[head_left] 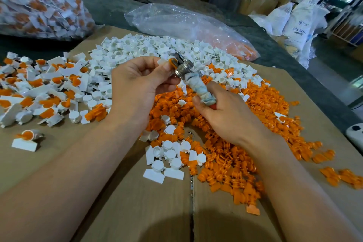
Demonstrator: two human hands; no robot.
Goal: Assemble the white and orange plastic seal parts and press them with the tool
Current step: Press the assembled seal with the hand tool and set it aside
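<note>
Above the cardboard [121, 192], at mid-frame, both hands meet over the loose parts. The left hand [141, 80] pinches a seal [169, 62] between thumb and curled fingers; its orange part shows at the fingertips and a white tab juts to the left. The right hand [225, 112] is wrapped around the cloth-bound handle of the tool [188, 72].

The tool's long axis slants from the right hand at lower right up and left to its metal head. The seal touches the left side of that head, so the press should run along a short line between the two hands. The left hand is nearer the seal and steers it, while the right only closes the tool. Whether the seal sits fully in the head I cannot tell.

Room is good, since the hands are raised off the piles. White parts [149, 47] lie beyond, orange parts [225, 155] beneath and to the right, and finished seals [39, 84] are heaped well to the left, the likely drop spot. A plastic bag [186, 21] lies behind, clear of the work.
</note>
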